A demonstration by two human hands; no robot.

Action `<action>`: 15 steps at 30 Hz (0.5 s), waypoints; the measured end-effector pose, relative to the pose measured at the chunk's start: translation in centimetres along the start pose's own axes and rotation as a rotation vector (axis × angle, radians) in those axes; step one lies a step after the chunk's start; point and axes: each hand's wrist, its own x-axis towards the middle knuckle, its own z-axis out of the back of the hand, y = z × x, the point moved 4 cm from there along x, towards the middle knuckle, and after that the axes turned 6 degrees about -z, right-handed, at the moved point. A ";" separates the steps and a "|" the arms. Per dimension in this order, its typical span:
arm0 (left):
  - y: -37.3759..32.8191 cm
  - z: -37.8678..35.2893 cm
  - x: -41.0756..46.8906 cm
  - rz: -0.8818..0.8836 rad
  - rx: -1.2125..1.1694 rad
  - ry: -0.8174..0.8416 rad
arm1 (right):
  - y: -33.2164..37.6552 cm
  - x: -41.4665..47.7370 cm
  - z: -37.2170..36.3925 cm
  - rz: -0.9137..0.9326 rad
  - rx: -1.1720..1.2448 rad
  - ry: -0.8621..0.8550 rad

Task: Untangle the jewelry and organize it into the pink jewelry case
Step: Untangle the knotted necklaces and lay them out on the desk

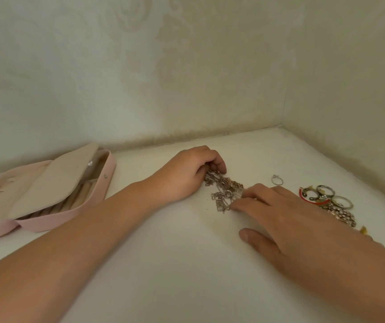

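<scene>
Left edge: one pink jewelry case (109, 170), lying open on the white table (163, 257). Its long axis runs from lower left up toward the right, with the far end near the wall. Pink outside, beige lining. A beige flap lies across the middle, and ridged ring rolls show beneath its lower edge. Two small metal snaps are visible near the far end. The left panel carries a few tiny dots; what they are is too small to tell.

Centre: left hand (187, 174), knuckles up, fingers curled under. The tips pinch the upper-left end of one tangle of chains (224, 191). The tangle is silver and dull gold, fine links knotted with a small ring and a clasp or two in the mass. It sits on the table between the two hands, well apart from the case. Its long axis goes from the left fingertips down and to the right, toward the other hand. How many chains it holds cannot be counted.

Right of it: right hand (289, 220), fingers nearly straight and slightly spread, their tips resting on the tangle's near end. The thumb is stretched out apart, lying on the table and holding nothing.

Beyond the right fingers: one thin silver ring (277, 180), lying alone.

Far right: one loose pile of jewelry (331, 202) with about three metal rings, one red curved piece and one chunky link chain, partly hidden behind the right hand.
</scene>
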 end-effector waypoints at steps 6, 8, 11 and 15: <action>1.8 0.9 -0.3 0.081 0.072 -0.095 | 0.2 -0.5 0.3 0.018 -0.060 -0.070; 1.9 0.9 -0.4 0.100 0.101 -0.067 | 0.4 -0.7 0.5 0.034 -0.068 -0.066; 2.3 0.6 -0.6 0.153 0.136 0.001 | 0.6 -1.0 0.8 0.031 -0.093 -0.085; 2.5 0.3 -0.9 0.154 0.165 0.158 | 1.1 -0.8 1.0 0.007 -0.073 -0.021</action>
